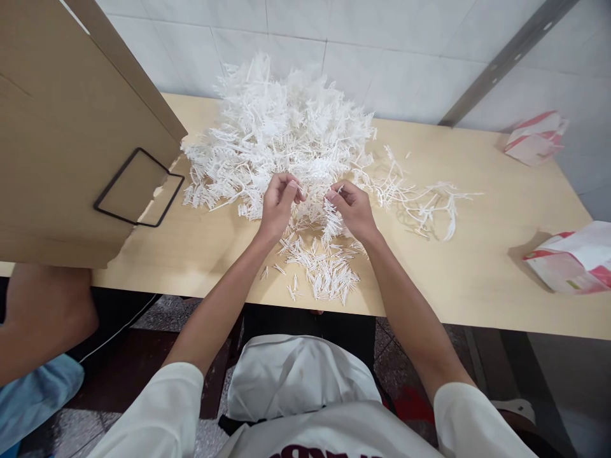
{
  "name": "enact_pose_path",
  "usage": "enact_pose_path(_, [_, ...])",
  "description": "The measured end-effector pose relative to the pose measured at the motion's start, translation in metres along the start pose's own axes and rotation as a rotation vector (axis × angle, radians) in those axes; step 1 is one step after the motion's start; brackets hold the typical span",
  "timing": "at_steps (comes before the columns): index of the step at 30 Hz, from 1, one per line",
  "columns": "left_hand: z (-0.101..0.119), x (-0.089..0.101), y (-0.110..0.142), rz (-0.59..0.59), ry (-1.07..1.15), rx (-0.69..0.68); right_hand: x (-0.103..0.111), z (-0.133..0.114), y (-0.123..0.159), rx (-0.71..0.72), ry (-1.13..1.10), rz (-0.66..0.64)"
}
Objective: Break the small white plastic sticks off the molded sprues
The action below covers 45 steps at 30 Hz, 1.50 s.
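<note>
My right hand [351, 207] pinches a white branched plastic sprig [333, 222], which hangs down from its fingertips. Level with it, to the left, my left hand [280, 202] is closed with thumb and fingers together; a small white bit seems to show at its fingertips, too small to name. Behind both hands rises a large heap of white branched plastic sprigs [286, 121]. Below them, close to the table's front edge, lies a loose pile of short white plastic pieces [329, 270]. Several bare white stems [429, 203] are scattered right of my right hand.
A large cardboard sheet [71, 146] with a black wire frame [138, 187] against it stands at left. Two red and white paper packets [573, 257] sit on the right of the wooden table [487, 267]. Another person's arm [48, 312] is at lower left. A tiled wall [405, 63] bounds the back.
</note>
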<state>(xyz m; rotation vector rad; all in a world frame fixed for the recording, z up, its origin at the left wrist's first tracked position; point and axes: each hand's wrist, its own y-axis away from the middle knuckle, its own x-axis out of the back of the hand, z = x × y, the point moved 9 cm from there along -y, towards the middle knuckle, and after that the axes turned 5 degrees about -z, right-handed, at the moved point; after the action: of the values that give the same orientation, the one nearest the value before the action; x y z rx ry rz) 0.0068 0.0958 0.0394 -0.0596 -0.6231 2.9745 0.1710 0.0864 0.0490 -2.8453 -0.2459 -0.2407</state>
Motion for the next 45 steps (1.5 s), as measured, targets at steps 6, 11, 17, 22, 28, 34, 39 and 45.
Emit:
enact_pose_path(6, [0.010, -0.004, 0.002, -0.071, -0.325, -0.015, -0.003, 0.003, -0.001, 0.018, -0.040, -0.002])
enact_pose_path(11, [0.008, -0.021, 0.006, -0.191, -0.273, 0.025, -0.006, -0.005, 0.002, 0.098, 0.030, -0.016])
enact_pose_path(17, [-0.005, -0.029, 0.007, -0.305, -0.131, 0.087, -0.004, -0.007, 0.003, 0.134, 0.147, -0.008])
enact_pose_path(22, [-0.006, -0.032, 0.009, -0.373, -0.239, 0.078, -0.005, -0.014, 0.004, 0.193, 0.252, -0.056])
enact_pose_path(28, [0.011, -0.030, 0.012, -0.334, -0.523, -0.155, -0.014, -0.028, 0.013, 0.310, 0.503, -0.072])
enact_pose_path(34, [0.006, -0.036, 0.015, -0.449, -0.655, -0.126, -0.025, -0.027, 0.016, 0.345, 0.702, -0.109])
enact_pose_path(39, [-0.002, -0.034, 0.010, -0.470, -0.479, 0.054, -0.034, -0.032, 0.020, 0.398, 0.743, -0.175])
enact_pose_path(45, [-0.009, -0.036, 0.010, -0.451, -0.239, 0.188, -0.048, -0.036, 0.025, 0.520, 0.806, -0.180])
